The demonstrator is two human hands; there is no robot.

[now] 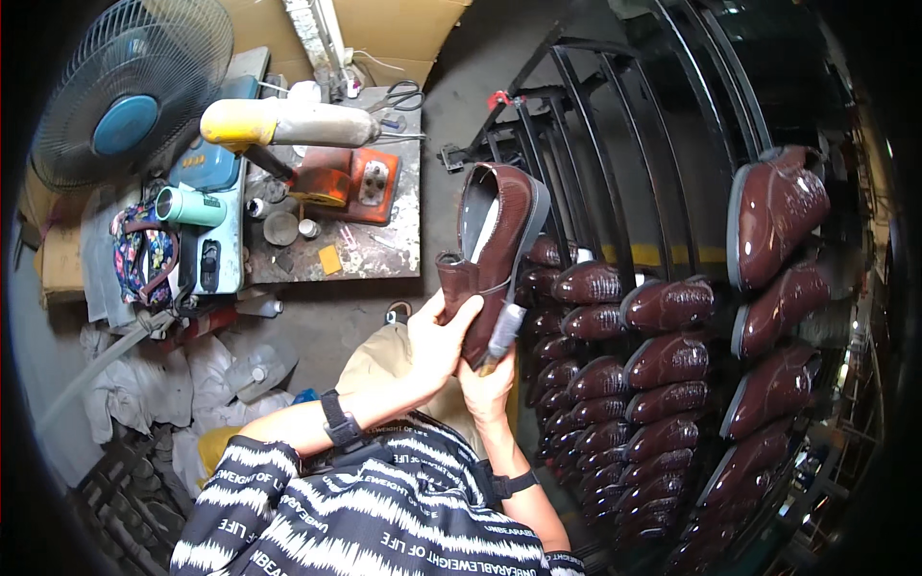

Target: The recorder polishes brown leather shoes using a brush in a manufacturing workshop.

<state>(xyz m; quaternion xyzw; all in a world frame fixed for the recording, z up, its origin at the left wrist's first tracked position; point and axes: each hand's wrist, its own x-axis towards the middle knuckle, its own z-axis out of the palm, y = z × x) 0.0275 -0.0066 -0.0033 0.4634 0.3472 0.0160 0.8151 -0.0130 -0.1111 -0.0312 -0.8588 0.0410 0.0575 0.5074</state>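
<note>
A dark brown, glossy shoe (pixel 504 226) with a grey sole is held up in front of me, tilted, its opening facing up and left. My left hand (pixel 444 336) is closed around its lower part, thumb pressed on the brown upper. Just below and to the right, my right hand (pixel 487 389) grips a slim tool (pixel 505 331) with a pale grey wrapped part. The tool lies close along the sole edge; its exact kind and its tip are unclear.
To the right stands a black metal rack (pixel 591 134) with rows of brown shoes (pixel 667 360). A stained workbench (pixel 384 254) at left holds an orange-red box (pixel 373 187), scissors (pixel 399 96) and a yellow-and-silver cylindrical device (pixel 288 123). A large fan (pixel 125 125) stands beyond it.
</note>
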